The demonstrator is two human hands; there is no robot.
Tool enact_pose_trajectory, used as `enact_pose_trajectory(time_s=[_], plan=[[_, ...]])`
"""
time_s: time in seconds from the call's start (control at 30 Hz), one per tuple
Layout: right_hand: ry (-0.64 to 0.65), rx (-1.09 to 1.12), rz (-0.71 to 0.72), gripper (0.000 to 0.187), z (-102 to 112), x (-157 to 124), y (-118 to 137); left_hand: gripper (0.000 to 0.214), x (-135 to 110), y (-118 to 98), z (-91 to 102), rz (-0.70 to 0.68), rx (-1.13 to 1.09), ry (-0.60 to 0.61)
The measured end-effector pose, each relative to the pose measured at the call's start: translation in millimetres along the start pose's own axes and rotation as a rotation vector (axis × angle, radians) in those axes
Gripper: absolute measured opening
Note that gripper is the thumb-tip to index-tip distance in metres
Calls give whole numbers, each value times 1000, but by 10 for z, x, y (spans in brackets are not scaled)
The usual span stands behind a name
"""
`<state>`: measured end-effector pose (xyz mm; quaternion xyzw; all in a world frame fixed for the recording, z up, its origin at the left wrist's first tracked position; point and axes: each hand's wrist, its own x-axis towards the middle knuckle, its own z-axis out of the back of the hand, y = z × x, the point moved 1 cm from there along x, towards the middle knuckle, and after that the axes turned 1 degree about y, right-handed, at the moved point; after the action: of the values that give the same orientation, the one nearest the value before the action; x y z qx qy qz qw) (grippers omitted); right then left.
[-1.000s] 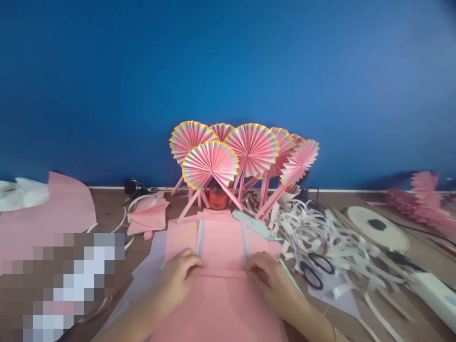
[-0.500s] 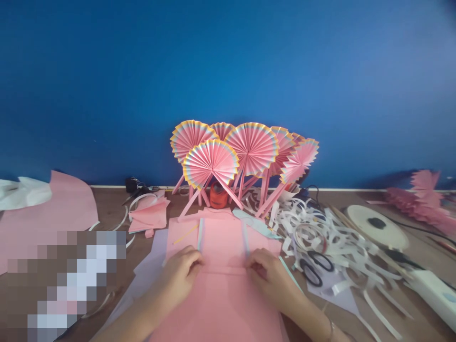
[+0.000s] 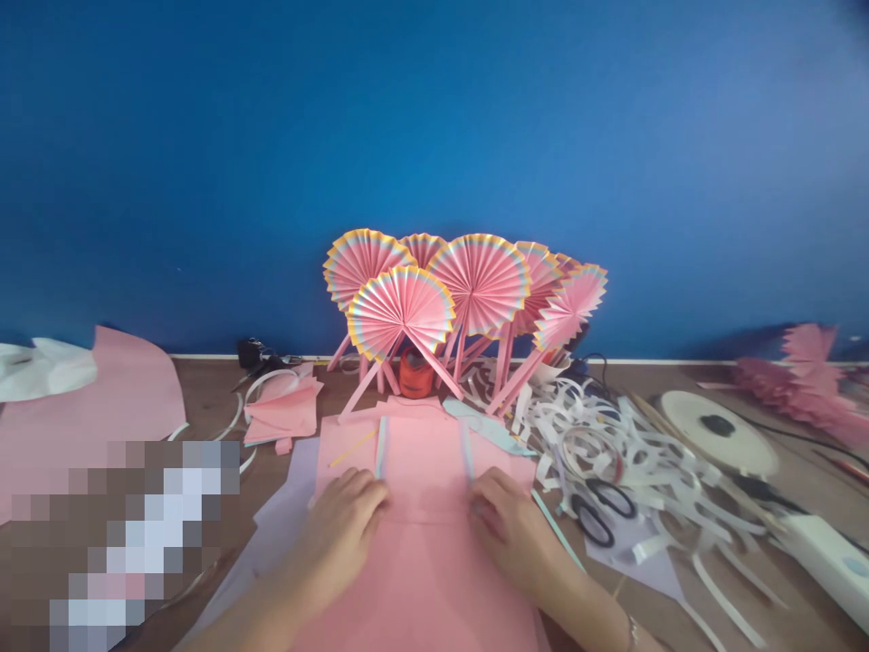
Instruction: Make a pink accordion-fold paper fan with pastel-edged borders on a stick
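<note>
A long pink paper sheet [image 3: 421,462] with pale blue edge stripes lies on the brown floor in front of me. My left hand [image 3: 343,525] rests on its left side and my right hand [image 3: 509,530] on its right side. Both have fingers curled down, pinching a narrow fold that runs across the sheet between them. The fingertips are partly tucked under the knuckles.
Several finished pink pleated fans [image 3: 462,290] stand against the blue wall. A pile of white paper strips [image 3: 611,444] and black scissors [image 3: 597,512] lie to the right, with a tape roll [image 3: 720,435] and a white glue gun [image 3: 825,561]. Folded pink paper [image 3: 281,412] lies left.
Both hands have shifted slightly and pressed lower onto the fold; the fold line between them looks flatter. Everything else stays put.
</note>
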<state>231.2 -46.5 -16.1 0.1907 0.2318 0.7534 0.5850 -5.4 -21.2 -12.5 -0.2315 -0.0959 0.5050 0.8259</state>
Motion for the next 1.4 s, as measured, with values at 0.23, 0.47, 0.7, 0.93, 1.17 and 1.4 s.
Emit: enact_pose_trajectory(time_s=[0.23, 0.47, 0.7, 0.93, 1.17, 1.4], plan=[[61, -232, 347, 53, -57, -64, 66, 53, -44, -56, -84, -353, 257, -63], [72, -294, 282, 40, 24, -68, 40, 48, -3, -10, 55, -319, 136, -70], [5, -243, 397, 38, 67, -66, -45, 37, 43, 148, 295, -78, -191, -392], [-237, 251, 341, 26, 146, -69, 75, 28, -76, -153, 271, 408, -921, 36], [-87, 68, 515, 31, 42, -220, 285, 46, -146, -492, -98, 357, -902, -230], [-153, -11, 294, 31, 50, -107, 30, 33, -340, -280, 243, 162, -446, -582]])
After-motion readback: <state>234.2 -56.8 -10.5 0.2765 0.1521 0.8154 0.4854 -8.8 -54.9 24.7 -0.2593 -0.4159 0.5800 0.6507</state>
